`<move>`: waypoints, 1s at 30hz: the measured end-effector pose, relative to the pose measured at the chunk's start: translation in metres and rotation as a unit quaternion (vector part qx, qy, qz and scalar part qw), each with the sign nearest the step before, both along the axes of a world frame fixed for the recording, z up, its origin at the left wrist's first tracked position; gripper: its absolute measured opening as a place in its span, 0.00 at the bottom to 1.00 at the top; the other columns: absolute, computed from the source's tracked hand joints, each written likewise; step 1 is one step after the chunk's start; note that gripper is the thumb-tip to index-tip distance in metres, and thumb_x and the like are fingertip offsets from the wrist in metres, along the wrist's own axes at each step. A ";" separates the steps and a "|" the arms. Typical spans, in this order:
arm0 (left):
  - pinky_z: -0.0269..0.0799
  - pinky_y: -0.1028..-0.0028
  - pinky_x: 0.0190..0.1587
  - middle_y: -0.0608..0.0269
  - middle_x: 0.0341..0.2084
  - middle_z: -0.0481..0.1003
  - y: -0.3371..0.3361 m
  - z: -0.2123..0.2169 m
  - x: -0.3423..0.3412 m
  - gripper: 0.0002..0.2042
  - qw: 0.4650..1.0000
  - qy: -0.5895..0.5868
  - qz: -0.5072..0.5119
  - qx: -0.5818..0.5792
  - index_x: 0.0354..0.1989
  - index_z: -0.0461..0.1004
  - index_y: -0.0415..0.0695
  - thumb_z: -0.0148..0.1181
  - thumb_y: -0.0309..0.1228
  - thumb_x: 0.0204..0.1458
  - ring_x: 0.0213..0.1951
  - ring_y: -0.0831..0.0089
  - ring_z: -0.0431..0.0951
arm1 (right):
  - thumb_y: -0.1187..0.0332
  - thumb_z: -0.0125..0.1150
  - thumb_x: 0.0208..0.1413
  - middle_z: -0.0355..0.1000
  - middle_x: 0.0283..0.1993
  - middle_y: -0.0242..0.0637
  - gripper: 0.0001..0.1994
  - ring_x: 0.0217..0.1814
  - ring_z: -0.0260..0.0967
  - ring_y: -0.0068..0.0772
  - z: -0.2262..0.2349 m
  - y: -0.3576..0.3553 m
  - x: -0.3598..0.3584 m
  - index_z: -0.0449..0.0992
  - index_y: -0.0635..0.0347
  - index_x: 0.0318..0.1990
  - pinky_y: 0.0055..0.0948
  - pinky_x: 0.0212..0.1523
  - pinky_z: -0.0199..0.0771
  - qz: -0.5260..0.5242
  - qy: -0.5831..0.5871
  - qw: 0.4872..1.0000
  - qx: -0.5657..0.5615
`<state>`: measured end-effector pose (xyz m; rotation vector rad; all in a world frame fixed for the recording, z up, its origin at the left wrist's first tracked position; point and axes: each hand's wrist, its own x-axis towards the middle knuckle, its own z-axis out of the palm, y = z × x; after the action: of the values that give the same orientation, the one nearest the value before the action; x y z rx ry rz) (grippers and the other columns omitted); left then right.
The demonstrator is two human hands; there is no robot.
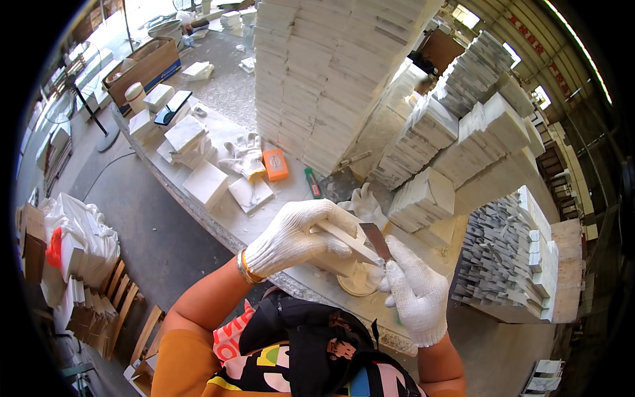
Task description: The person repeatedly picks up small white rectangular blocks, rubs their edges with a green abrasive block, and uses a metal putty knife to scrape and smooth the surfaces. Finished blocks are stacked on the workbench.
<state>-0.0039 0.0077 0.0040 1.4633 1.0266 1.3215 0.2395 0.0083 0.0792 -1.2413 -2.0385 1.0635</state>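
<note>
My left hand (pixel 291 235), in a white knitted glove, grips a white marble tile (pixel 360 250) tilted over the table's near side. My right hand (pixel 418 291), gloved too, is closed around a putty knife (pixel 376 241), its flat metal blade at the tile's right end. The knife's handle is mostly hidden by the fingers. Beneath the hands sits a round container (pixel 357 283) with pale contents, partly covered by the tile and right hand. Just beyond the hands lies a loose white glove (pixel 365 206).
A tall wall of stacked tiles (pixel 311 79) stands ahead, with more tile stacks (pixel 423 202) to the right. An orange box (pixel 275 164), a green-and-red item (pixel 313 183), another glove (pixel 246 157) and a phone (pixel 173 107) lie on the table. A tile-loaded crate (pixel 503 255) stands right.
</note>
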 end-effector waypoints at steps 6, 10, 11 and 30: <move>0.78 0.72 0.50 0.61 0.37 0.82 -0.005 0.003 0.004 0.17 0.999 0.017 0.034 0.030 0.38 0.80 0.38 0.62 0.10 0.37 0.43 0.71 0.83 | 0.78 0.58 0.63 0.80 0.38 0.42 0.21 0.27 0.74 0.20 -0.008 -0.003 -0.011 0.75 0.61 0.63 0.24 0.29 0.75 -0.010 0.034 0.999 0.036; 0.78 0.73 0.49 0.63 0.36 0.82 -0.008 0.002 0.008 0.15 0.997 0.031 0.061 0.036 0.37 0.80 0.39 0.66 0.12 0.39 0.42 0.72 0.82 | 0.78 0.58 0.63 0.81 0.40 0.43 0.20 0.28 0.75 0.19 -0.016 -0.003 -0.017 0.75 0.62 0.63 0.23 0.29 0.76 0.028 0.036 0.997 0.070; 0.77 0.73 0.49 0.63 0.35 0.82 -0.008 0.004 0.008 0.15 0.996 0.048 0.071 0.037 0.37 0.80 0.39 0.67 0.13 0.39 0.42 0.73 0.82 | 0.78 0.58 0.63 0.81 0.41 0.43 0.20 0.29 0.75 0.19 -0.015 -0.003 -0.017 0.75 0.63 0.62 0.23 0.29 0.76 0.027 0.034 0.997 0.070; 0.74 0.71 0.53 0.60 0.45 0.80 0.030 0.021 0.009 0.26 0.982 0.101 -0.047 -0.153 0.63 0.71 0.44 0.65 0.36 0.56 0.47 0.73 0.79 | 0.73 0.56 0.64 0.79 0.36 0.42 0.16 0.31 0.75 0.24 -0.028 0.002 0.049 0.75 0.68 0.58 0.22 0.31 0.75 -0.128 0.141 0.973 -0.130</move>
<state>0.0048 0.0372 0.0249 1.4085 1.2168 0.9156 0.2886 0.0107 0.0509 -1.3497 -1.5181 1.3244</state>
